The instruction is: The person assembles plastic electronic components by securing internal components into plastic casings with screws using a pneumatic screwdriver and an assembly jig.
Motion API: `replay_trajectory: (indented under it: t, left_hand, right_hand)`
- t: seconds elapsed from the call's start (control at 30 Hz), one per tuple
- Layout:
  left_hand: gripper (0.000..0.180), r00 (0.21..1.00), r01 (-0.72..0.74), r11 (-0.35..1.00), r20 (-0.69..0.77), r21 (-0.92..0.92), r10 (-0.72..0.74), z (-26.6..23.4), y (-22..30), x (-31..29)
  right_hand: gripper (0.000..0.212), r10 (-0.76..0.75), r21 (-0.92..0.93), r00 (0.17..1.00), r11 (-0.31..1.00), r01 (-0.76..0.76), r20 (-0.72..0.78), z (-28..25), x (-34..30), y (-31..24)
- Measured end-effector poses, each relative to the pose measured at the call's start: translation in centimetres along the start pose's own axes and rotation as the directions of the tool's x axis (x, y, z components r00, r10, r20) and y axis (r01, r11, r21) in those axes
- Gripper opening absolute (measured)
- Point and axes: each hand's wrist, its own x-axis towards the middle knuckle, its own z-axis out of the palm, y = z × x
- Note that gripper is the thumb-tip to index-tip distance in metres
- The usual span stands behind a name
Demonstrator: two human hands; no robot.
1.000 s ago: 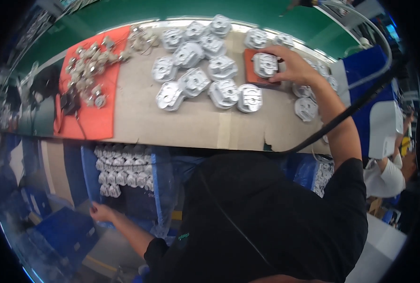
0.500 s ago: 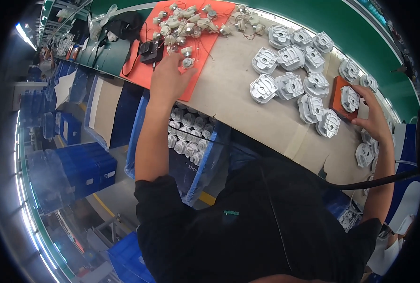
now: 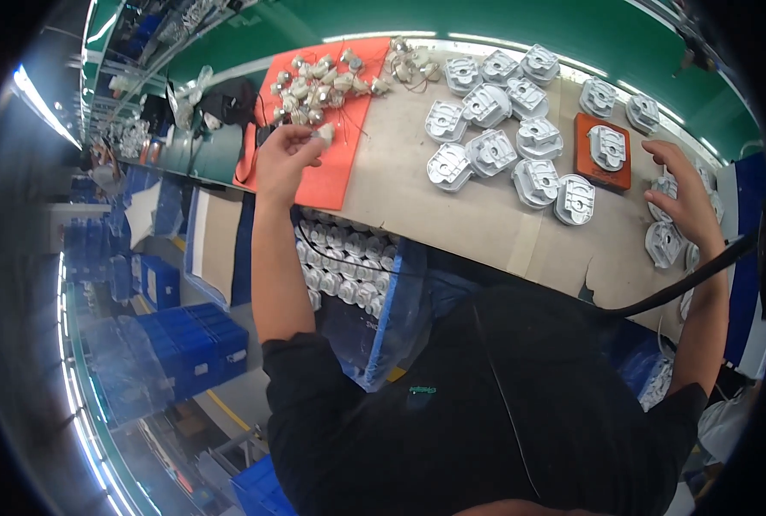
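Observation:
My left hand is over the orange-red mat, its thumb and fingers closed on a small cream motor-like part. Beyond it lies a pile of similar cream parts with metal bodies and thin wires. My right hand is open, fingers apart, just right of an orange block fixture. On that block rests a white plastic housing with its ribbed inner side up; the hand does not touch it.
Several white housings stand in loose rows mid-table, with more right of my right hand. A black hose crosses the table's right end. Below the front edge is a blue-lined box of white parts. Blue crates stand left.
My left hand has drawn back from the pile with the cream part between its fingers. My right hand has let go of the housing on the orange block and moved off to the right.

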Motion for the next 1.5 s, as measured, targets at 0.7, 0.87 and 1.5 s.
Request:
replay_trajectory:
  t: [0.7,0.87,1.5]
  left_hand:
    - [0.042,0.785,-0.413,0.901,0.554,0.137,0.275,28.4,21.9,3.4]
    - [0.054,0.746,-0.642,0.638,0.539,0.426,0.391,31.9,22.8,3.1]
    - [0.046,0.520,-0.779,0.612,0.683,0.132,0.513,30.6,22.7,3.8]
  right_hand:
    - [0.061,-0.014,-0.070,0.968,0.998,-0.003,-0.251,0.4,-2.3,-0.1]
    - [0.053,0.054,-0.024,0.959,0.998,-0.063,-0.277,0.1,-3.4,-0.3]
    - [0.056,0.022,-0.059,0.924,0.997,-0.048,-0.382,0.0,-4.1,0.9]
